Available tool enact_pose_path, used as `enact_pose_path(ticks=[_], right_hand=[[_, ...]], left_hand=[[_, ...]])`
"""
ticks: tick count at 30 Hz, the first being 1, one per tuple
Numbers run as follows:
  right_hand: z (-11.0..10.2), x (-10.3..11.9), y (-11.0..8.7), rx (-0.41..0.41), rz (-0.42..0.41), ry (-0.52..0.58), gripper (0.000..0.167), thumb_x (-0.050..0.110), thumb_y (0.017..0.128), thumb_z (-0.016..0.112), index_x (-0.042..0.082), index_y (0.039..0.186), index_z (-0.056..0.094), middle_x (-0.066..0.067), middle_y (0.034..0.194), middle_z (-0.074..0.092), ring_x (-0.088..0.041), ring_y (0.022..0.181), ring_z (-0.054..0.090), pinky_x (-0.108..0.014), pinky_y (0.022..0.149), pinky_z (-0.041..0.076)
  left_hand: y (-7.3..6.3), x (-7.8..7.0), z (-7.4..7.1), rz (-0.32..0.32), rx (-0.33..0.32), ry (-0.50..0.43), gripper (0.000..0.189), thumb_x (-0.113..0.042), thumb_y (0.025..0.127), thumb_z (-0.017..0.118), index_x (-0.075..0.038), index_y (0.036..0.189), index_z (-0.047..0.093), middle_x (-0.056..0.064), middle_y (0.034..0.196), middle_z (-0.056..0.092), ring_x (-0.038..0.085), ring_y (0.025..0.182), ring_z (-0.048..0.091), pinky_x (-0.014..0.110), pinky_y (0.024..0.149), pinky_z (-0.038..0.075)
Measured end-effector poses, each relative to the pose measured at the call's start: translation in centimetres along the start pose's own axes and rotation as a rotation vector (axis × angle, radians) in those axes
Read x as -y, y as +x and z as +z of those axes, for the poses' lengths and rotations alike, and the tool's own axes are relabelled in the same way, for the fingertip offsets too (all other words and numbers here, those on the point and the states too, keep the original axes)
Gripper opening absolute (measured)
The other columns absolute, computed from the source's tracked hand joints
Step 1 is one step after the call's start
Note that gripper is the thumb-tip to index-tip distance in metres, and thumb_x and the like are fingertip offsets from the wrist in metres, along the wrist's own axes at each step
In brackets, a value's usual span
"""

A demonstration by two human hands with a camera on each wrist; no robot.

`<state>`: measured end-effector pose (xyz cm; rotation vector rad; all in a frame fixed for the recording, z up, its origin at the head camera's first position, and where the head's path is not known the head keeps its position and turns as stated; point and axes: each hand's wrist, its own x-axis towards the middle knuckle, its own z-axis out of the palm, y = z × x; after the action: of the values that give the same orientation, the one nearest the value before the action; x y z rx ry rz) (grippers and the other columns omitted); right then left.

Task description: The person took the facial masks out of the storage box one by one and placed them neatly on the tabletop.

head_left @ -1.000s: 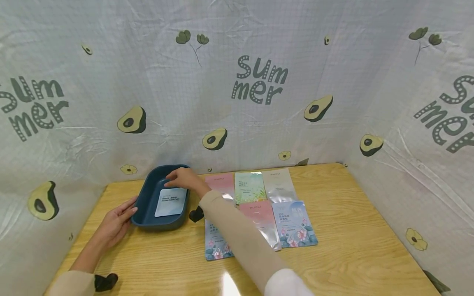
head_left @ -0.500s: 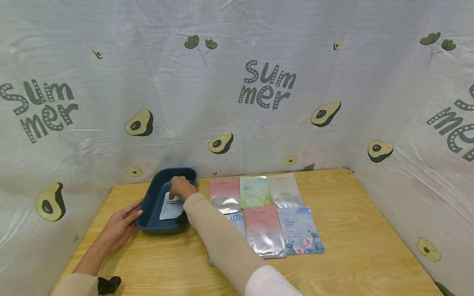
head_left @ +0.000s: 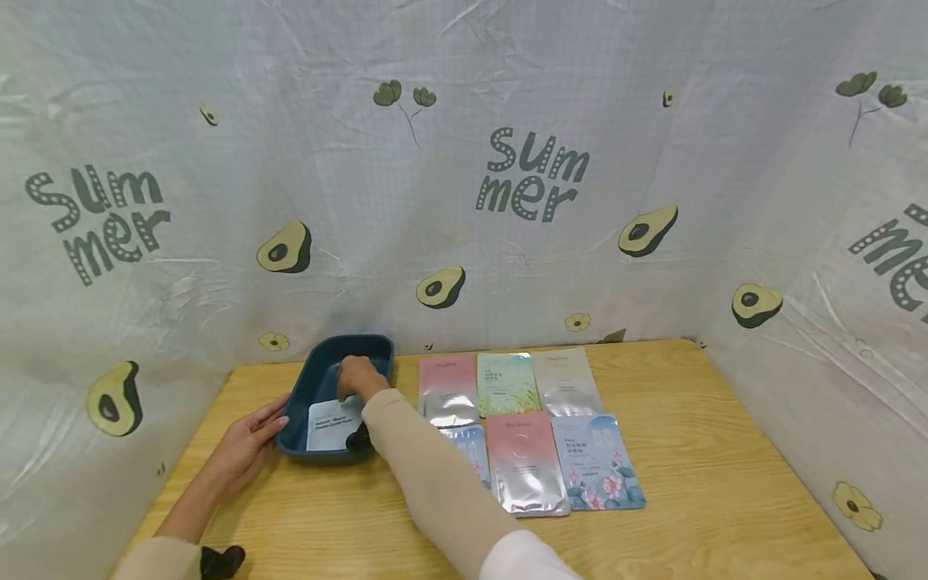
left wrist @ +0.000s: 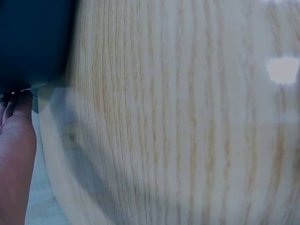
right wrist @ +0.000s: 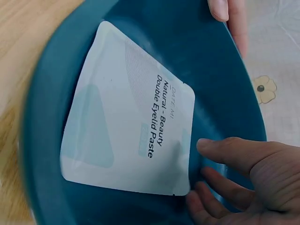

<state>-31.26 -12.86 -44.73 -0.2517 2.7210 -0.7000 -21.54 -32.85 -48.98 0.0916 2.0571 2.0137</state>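
A dark blue plastic basin [head_left: 296,411] stands at the back left of the wooden table. Flat inside it lies a white packet [right wrist: 126,108] printed "Double Eyelid Paste", shifted toward the basin's near end. My left hand [head_left: 250,443] holds the basin's left wall, thumb over the rim and fingers outside. Reaching into the basin from the right, my right hand [right wrist: 248,178] has its thumb and bent fingertips right at the packet's edge. The thumb stays off the packet's printed face. In the left wrist view only part of the left hand [left wrist: 16,140] shows, under the basin's dark side.
Right of the basin, face mask sachets lie in two rows: pink [head_left: 448,383], green [head_left: 506,379], cream [head_left: 565,374], and in front blue [head_left: 464,439], pink [head_left: 524,459] and blue floral [head_left: 598,463]. The right sleeve crosses over the front-left blue one. A printed curtain [head_left: 348,201] closes off the back.
My right hand has gone down into the basin, and the packet has slid toward the basin's near end. My left hand has stayed on the basin's wall. The head view has shifted slightly.
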Motion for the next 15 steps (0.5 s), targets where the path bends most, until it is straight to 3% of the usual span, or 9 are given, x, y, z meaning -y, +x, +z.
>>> enact_pose_path(ticks=[5, 11, 15], right_hand=[[-0.26, 0.21, -0.68, 0.018, 0.041, 0.056, 0.015, 0.015, 0.083, 0.086, 0.014, 0.094, 0.075, 0.002, 0.095, 0.067, -0.013, 0.085, 0.056, -0.03, 0.079, 0.053], [-0.24, 0.44, -0.81, 0.062, 0.104, 0.034, 0.03, 0.017, 0.082, 0.087, 0.014, 0.107, 0.07, 0.0, 0.105, 0.065, -0.015, 0.089, 0.055, -0.031, 0.083, 0.052], [-0.06, 0.34, -0.46, 0.053, 0.093, 0.063, 0.021, 0.014, 0.083, 0.085, 0.012, 0.102, 0.075, 0.0, 0.105, 0.068, -0.014, 0.088, 0.055, -0.028, 0.083, 0.051]], left_hand=[[0.05, -0.13, 0.0, -0.007, -0.009, 0.002, 0.069, -0.019, 0.109, 0.049, 0.002, 0.161, 0.009, 0.026, 0.165, 0.007, -0.016, 0.116, 0.048, 0.01, 0.094, 0.045], [0.06, -0.06, 0.08, -0.018, -0.016, 0.019, 0.067, -0.018, 0.109, 0.048, 0.002, 0.161, 0.01, 0.026, 0.165, 0.008, -0.017, 0.113, 0.049, 0.01, 0.094, 0.046], [0.01, -0.04, 0.31, -0.02, -0.015, 0.02, 0.066, -0.018, 0.11, 0.047, 0.001, 0.161, 0.01, 0.025, 0.165, 0.008, -0.016, 0.114, 0.048, 0.011, 0.095, 0.046]])
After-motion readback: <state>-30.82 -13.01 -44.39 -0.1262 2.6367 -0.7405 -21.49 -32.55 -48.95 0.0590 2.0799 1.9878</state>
